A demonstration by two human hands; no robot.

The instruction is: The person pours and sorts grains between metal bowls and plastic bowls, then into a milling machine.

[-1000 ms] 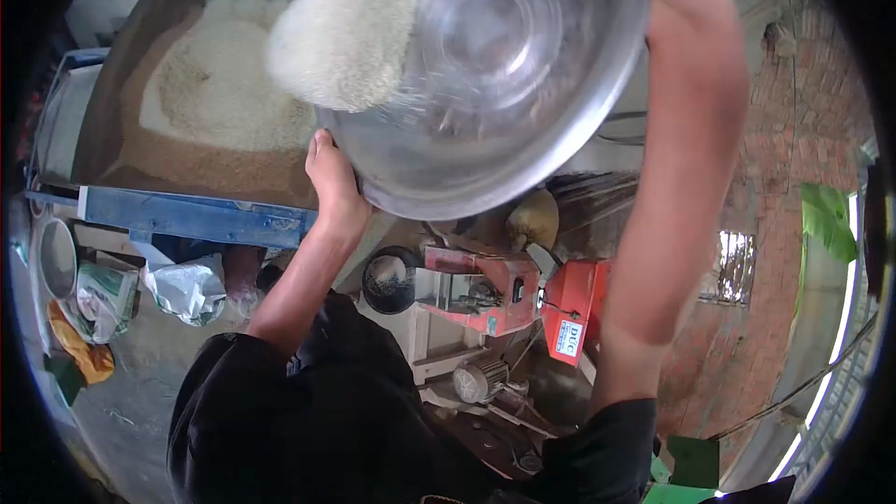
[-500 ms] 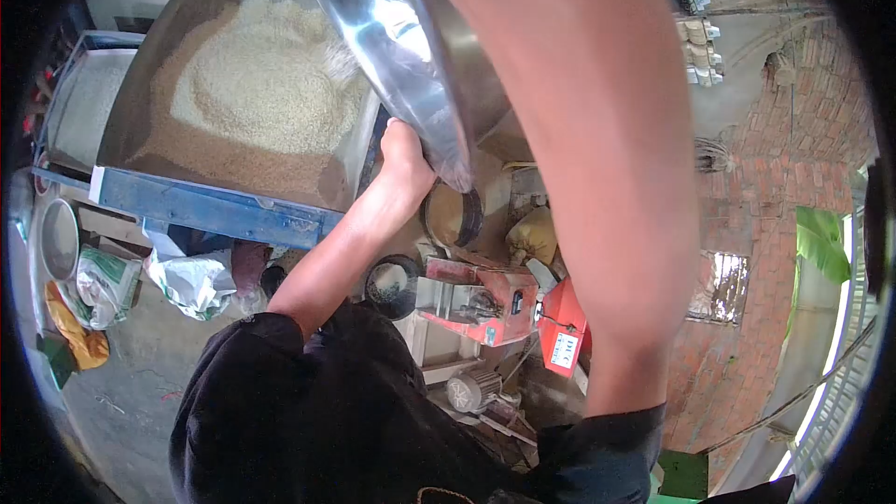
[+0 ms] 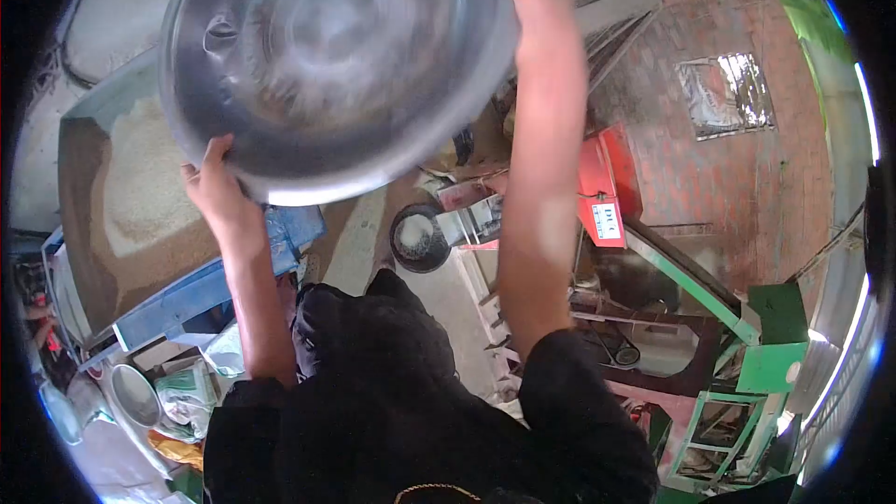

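A large round metal basin [image 3: 345,47] is held up in front of me, its inside facing me, with a little dusty residue showing on the bottom. My left hand [image 3: 227,191] grips its lower left rim, the thumb lying over the edge. At the upper right rim, my right hand [image 3: 532,0] is closed on the basin, somewhat blurred. Pale grain, perhaps rice, forms a heap [image 3: 149,177] on brownish grain in a wide metal hopper [image 3: 79,145] left of the basin.
A blue frame [image 3: 182,294] supports the hopper. Below the basin stands a black bucket [image 3: 419,238] holding pale material. A red machine part [image 3: 607,182] and a green machine [image 3: 775,341] are to the right. Sacks [image 3: 187,392] and a round pan [image 3: 136,395] lie lower left.
The basin has swung from tilted edge-on beside the hopper to facing me. My view has turned right, and both hands have moved with the basin. Pale grain was leaving its edge earlier.
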